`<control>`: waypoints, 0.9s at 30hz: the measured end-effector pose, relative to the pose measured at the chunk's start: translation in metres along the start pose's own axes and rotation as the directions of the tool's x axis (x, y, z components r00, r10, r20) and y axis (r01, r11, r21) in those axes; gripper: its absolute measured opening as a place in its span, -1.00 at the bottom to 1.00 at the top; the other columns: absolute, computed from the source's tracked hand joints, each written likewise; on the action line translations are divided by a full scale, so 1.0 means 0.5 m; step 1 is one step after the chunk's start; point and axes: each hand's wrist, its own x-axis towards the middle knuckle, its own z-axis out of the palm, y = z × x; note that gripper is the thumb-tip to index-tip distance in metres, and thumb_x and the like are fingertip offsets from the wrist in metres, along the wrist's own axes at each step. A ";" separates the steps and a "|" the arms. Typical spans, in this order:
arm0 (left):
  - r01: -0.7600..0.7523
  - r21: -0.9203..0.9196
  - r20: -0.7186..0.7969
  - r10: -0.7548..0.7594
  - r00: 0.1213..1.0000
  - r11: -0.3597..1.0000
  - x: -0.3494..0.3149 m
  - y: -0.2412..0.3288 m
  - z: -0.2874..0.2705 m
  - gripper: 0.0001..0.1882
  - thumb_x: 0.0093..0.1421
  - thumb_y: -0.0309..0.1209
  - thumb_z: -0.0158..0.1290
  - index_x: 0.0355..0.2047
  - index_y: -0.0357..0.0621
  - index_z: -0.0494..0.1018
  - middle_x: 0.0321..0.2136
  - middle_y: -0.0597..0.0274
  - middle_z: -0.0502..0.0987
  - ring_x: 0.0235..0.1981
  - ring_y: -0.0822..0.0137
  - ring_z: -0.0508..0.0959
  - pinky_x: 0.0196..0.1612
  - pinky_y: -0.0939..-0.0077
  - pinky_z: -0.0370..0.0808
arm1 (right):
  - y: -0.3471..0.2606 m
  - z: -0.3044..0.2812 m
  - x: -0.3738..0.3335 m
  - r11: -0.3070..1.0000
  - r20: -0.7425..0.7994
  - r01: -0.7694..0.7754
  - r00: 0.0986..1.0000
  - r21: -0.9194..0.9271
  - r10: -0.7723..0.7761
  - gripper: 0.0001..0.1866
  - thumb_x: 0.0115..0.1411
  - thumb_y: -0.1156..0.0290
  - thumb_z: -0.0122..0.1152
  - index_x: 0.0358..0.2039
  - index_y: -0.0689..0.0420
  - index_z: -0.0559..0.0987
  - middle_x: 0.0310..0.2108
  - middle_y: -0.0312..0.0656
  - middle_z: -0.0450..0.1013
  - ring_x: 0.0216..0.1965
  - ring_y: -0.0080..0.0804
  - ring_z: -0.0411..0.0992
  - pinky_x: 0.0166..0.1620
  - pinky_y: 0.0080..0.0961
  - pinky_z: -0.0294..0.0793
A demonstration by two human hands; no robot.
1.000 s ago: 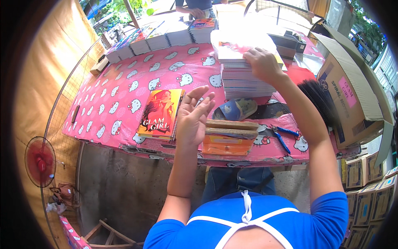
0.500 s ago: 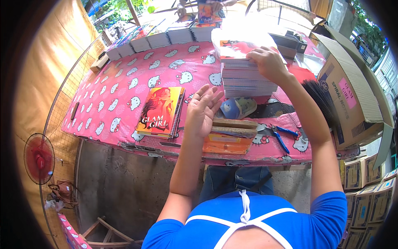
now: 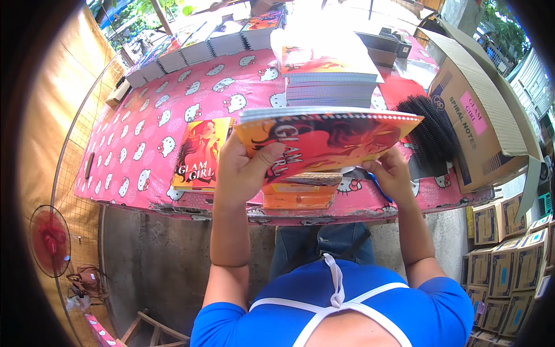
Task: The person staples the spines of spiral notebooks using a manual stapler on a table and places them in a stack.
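An unbound notebook (image 3: 341, 141) with a red, orange and yellow cover is held up over the near part of the table, a row of punched holes along its top edge. My left hand (image 3: 245, 170) grips its left end, thumb across the cover. At the lower right edge my right hand (image 3: 396, 176) pinches it, fingertips partly hidden behind. Beyond it rises a tall stack of punched notebooks (image 3: 332, 89), its top washed out by glare. Spiral-bound notebooks (image 3: 199, 150) with matching covers lie to the left. Below the held notebook sits an orange block (image 3: 298, 199) topped with wood.
Black spiral coils (image 3: 430, 130) lie on the right, beside an open cardboard box (image 3: 488, 124). Blue-handled pliers (image 3: 380, 188) are mostly hidden by my right hand. Rows of bound notebooks (image 3: 225, 43) line the far edge of the pink table (image 3: 136, 133). Boxes (image 3: 511, 260) are piled at the lower right.
My right hand has come off the tall stack and a notebook from it is now in both hands, close to me. My left hand, spread before, has closed on its left end.
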 end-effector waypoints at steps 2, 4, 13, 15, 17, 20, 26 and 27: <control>0.028 -0.059 -0.042 -0.030 0.999 0.998 0.000 0.017 0.011 -0.61 0.14 -0.51 0.22 -0.03 -0.32 0.41 -0.22 0.22 0.58 -0.21 0.46 0.55 -0.14 0.60 0.47 | 0.008 0.005 -0.019 0.998 -0.030 -0.055 0.998 0.010 0.055 -0.70 0.06 0.57 0.34 -0.17 0.31 0.52 -0.22 -0.19 0.51 -0.16 -0.42 0.49 -0.09 -0.44 0.46; -0.002 0.008 -0.066 0.002 0.998 1.000 0.002 0.024 0.009 -0.59 0.11 -0.54 0.24 -0.03 -0.32 0.42 -0.24 0.23 0.59 -0.24 0.46 0.55 -0.13 0.59 0.47 | 0.030 0.015 -0.035 0.991 -0.057 -0.112 0.993 -0.077 0.108 -0.73 0.06 0.61 0.31 -0.19 0.30 0.53 -0.30 -0.19 0.53 -0.23 -0.37 0.52 -0.15 -0.43 0.49; 0.195 0.004 -0.565 -0.158 0.809 0.981 -0.109 -0.093 0.004 -0.07 -0.06 -0.43 0.37 0.26 -0.25 0.10 0.14 0.03 0.32 0.25 0.21 0.24 0.20 0.31 0.27 | 0.118 0.026 -0.126 0.914 0.059 -0.014 0.997 -0.406 0.042 -0.08 0.07 0.38 0.35 0.34 0.27 0.03 0.17 0.10 0.26 0.20 -0.11 0.28 0.17 -0.31 0.30; 0.233 -0.035 -0.589 -0.208 0.781 0.972 -0.137 -0.103 0.007 -0.16 0.02 -0.38 0.30 0.25 -0.30 0.13 0.15 0.04 0.32 0.24 0.23 0.26 0.24 0.33 0.21 | 0.095 0.057 -0.139 0.964 0.120 0.076 0.992 -0.255 -0.047 0.01 0.09 0.23 0.34 0.36 0.30 -0.10 0.24 0.12 0.16 0.27 -0.10 0.18 0.24 -0.30 0.17; 0.308 -0.079 -0.501 -0.305 0.810 0.948 -0.155 -0.105 0.020 -0.24 0.11 -0.32 0.22 0.24 -0.36 0.15 0.15 0.05 0.32 0.21 0.28 0.29 0.26 0.40 0.17 | 0.053 0.096 -0.140 0.968 0.163 0.179 0.975 -0.177 -0.151 0.15 0.13 0.04 0.28 0.36 0.32 -0.31 0.34 0.13 -0.01 0.33 -0.11 0.07 0.31 -0.29 0.02; 0.210 -0.215 -0.460 -0.289 0.839 0.954 -0.144 -0.098 0.004 -0.26 0.21 -0.23 0.10 0.29 -0.30 0.10 0.20 0.02 0.29 0.18 0.26 0.33 0.23 0.32 0.22 | 0.069 0.015 -0.101 0.990 0.139 0.062 0.989 -0.129 -0.043 -0.03 0.16 0.08 0.27 0.36 0.31 -0.05 0.26 0.10 0.18 0.23 -0.17 0.23 0.26 -0.30 0.14; -0.089 0.819 -0.135 0.340 0.931 0.568 -0.072 -0.022 0.109 -0.27 0.19 -0.21 0.10 0.32 -0.13 0.12 0.34 -0.10 0.00 0.37 -0.01 -0.03 0.33 -0.06 -0.20 | 0.212 -0.176 0.151 0.434 -0.018 0.051 0.988 -0.899 -0.152 -0.56 0.08 0.33 0.31 -0.02 0.18 0.53 -0.19 0.07 0.52 -0.18 -0.16 0.52 -0.10 -0.29 0.47; -0.119 0.898 -0.027 0.324 0.946 0.423 -0.068 -0.012 0.130 -0.29 0.18 -0.18 0.09 0.31 -0.09 0.16 0.33 -0.11 0.02 0.37 -0.02 -0.04 0.33 -0.12 -0.28 | 0.220 -0.159 0.154 0.380 -0.044 -0.030 0.999 -0.925 -0.026 -0.57 0.07 0.34 0.32 -0.03 0.18 0.54 -0.22 0.07 0.52 -0.19 -0.10 0.51 -0.12 -0.25 0.47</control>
